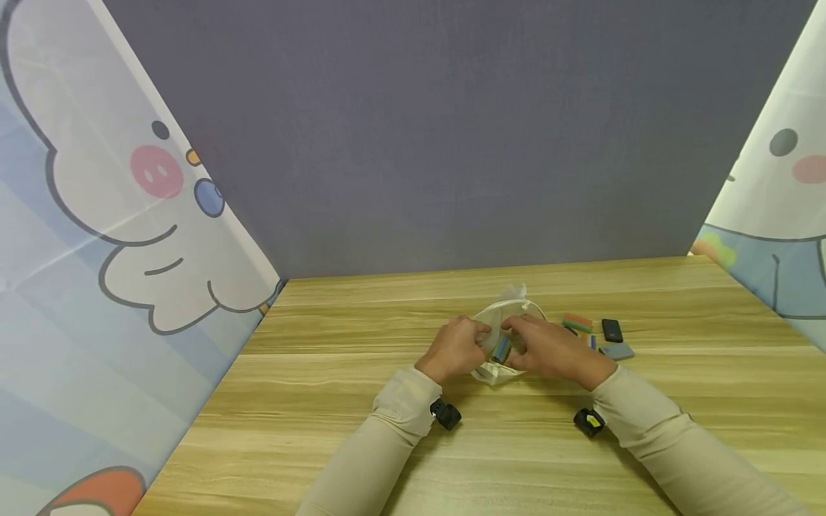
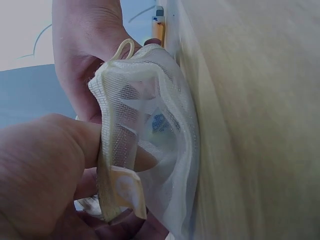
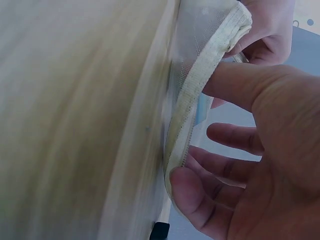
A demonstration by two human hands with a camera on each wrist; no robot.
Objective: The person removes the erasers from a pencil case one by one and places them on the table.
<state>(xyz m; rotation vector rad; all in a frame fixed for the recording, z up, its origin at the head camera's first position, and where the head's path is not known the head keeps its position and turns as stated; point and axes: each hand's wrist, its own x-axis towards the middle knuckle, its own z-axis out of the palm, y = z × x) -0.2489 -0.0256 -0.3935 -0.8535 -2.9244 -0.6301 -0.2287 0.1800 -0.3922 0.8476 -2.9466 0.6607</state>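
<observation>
A white mesh bag [image 1: 495,374] with a pale bound rim lies on the wooden table, its mouth held apart. My left hand [image 1: 457,347] grips the rim on the left side, near a small orange-and-white tag [image 2: 127,190]. On the opposite side my right hand [image 1: 548,347] holds the rim between thumb and fingers, as the right wrist view shows. Inside the bag sits a small blue block-like thing [image 1: 502,349], partly covered by the mesh and the hands. A thin cord loop [image 2: 123,49] stands up from the rim.
Just right of the bag lie a red-and-green block [image 1: 577,322], a small black rectangular thing [image 1: 611,330] and a grey-blue flat one [image 1: 617,351]. Behind the wooden table [image 1: 323,416] rises a dark grey panel [image 1: 452,143]. Cartoon-printed sheets hang on both sides.
</observation>
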